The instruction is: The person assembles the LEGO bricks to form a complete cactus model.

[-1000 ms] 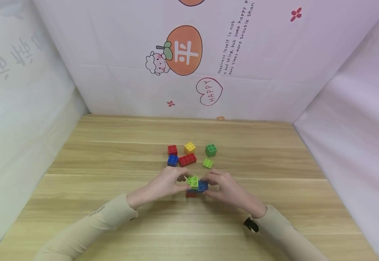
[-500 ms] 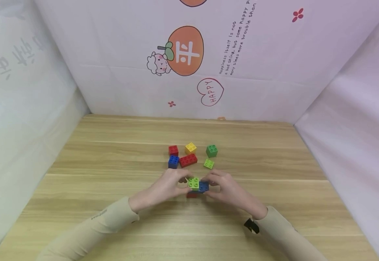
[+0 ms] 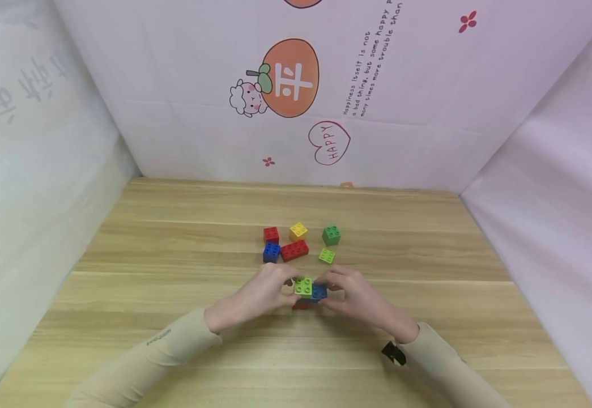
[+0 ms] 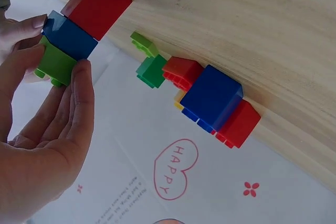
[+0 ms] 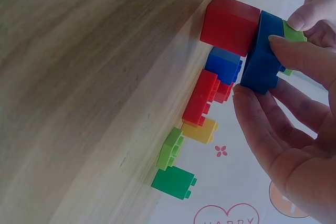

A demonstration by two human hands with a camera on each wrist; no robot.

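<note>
In the head view a small stack of toy building bricks stands near the middle of the table. At its bottom is a red brick (image 5: 231,24), resting on the wood. A longer blue brick (image 5: 262,53) lies across it and juts out to the right. On the blue brick's left half sits a light green brick (image 3: 303,287). My left hand (image 3: 260,292) pinches the light green brick between thumb and fingers. My right hand (image 3: 354,294) grips the overhanging right end of the blue brick, as the right wrist view shows.
Behind the hands lie loose bricks: a red square one (image 3: 271,234), a blue one (image 3: 271,252), a long red one (image 3: 294,250), a yellow one (image 3: 298,231), a green one (image 3: 331,235) and a thin light green one (image 3: 327,256). White printed sheets (image 3: 188,141) wall the table.
Almost nothing differs. Both hands keep their hold on the stack, and the left forearm has shifted slightly to the right.
</note>
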